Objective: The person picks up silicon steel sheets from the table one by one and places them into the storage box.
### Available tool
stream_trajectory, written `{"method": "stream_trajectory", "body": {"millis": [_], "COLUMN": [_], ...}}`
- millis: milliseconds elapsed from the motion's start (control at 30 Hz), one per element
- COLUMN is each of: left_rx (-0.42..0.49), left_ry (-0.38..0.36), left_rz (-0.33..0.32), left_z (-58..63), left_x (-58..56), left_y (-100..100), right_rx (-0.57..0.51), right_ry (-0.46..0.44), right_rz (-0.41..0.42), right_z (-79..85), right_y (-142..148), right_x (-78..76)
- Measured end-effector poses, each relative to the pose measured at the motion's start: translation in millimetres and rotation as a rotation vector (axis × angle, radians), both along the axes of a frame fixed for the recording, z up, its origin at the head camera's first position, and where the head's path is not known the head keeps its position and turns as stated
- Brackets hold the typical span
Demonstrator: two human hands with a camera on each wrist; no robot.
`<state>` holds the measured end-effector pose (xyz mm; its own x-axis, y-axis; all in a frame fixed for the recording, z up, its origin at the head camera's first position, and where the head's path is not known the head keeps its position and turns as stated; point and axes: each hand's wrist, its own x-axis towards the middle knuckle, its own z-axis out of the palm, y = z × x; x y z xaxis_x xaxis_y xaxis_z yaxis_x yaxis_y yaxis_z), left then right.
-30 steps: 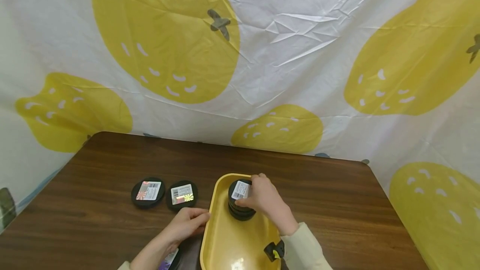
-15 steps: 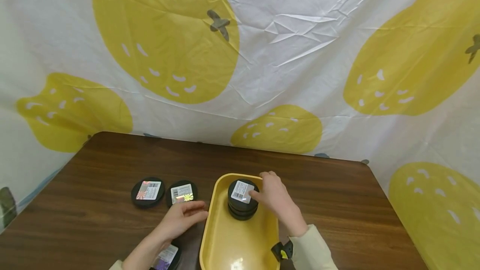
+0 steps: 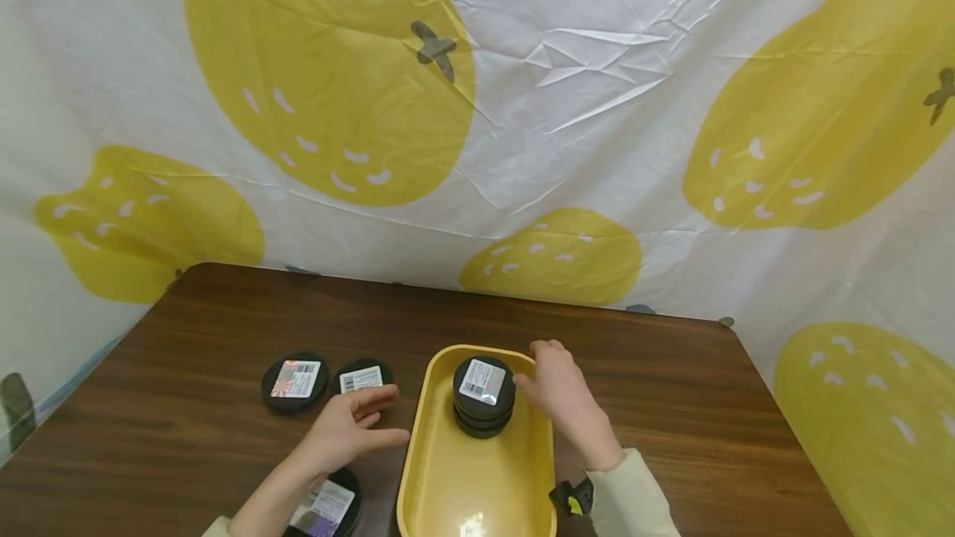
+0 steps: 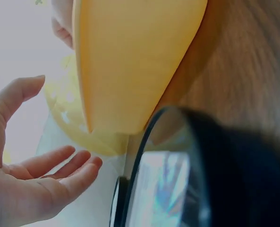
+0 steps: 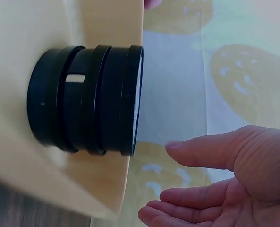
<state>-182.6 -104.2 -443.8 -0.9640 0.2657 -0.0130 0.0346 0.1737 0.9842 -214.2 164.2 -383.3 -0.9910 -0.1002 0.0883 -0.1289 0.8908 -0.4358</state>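
Observation:
A stack of black round flat jars (image 3: pixel 483 398) with a white label on top stands at the far end of the yellow tray (image 3: pixel 477 491). My right hand (image 3: pixel 564 392) hovers just right of the stack, over the tray's right rim. In the right wrist view, thumb and fingers are spread apart and hold nothing, with the stacked jars (image 5: pixel 90 100) a short gap away. My left hand (image 3: pixel 345 429) is left of the tray, fingers relaxed and apart. It hangs above the table between a far labelled jar (image 3: pixel 362 376), which it partly hides, and a near jar (image 3: pixel 337 504).
Another labelled black jar (image 3: pixel 294 384) lies at the left on the dark wooden table (image 3: pixel 224 454). A white cloth with yellow lemons (image 3: pixel 552 255) hangs behind the table's far edge.
My right hand has let go of the top jar and drawn off to the right. My left hand has left the tray's rim and moved left, its fingers spreading.

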Motion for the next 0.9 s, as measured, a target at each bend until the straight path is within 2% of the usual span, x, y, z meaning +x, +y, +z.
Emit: {"method": "stream_trajectory", "body": {"millis": [167,400,633,700,900], "left_rx": [-0.066,-0.106,-0.177,-0.242,-0.463], "left_ry": [0.052,0.074,0.129,0.177,0.381], "left_rz": [-0.016,0.034,0.091,0.126,0.223], "left_z": [5.6,7.3,6.1,4.2,-3.0], "left_x": [-2.7,-5.3,-8.3,-11.0,-22.0], "left_y": [-10,-20,-23,-23,-21], "right_rx": [0.033,0.048,0.03,0.033,0.031], "right_ry": [0.009,0.021,-0.03,-0.035,-0.042], "right_rz": [-0.02,-0.033,-0.039,-0.039,-0.039], "right_z": [-1.1,-6.5,-7.5,-7.7,-8.6], "right_y": [8,17,23,24,27], "right_x": [0.9,0.9,1.2,1.6,2.6]}}
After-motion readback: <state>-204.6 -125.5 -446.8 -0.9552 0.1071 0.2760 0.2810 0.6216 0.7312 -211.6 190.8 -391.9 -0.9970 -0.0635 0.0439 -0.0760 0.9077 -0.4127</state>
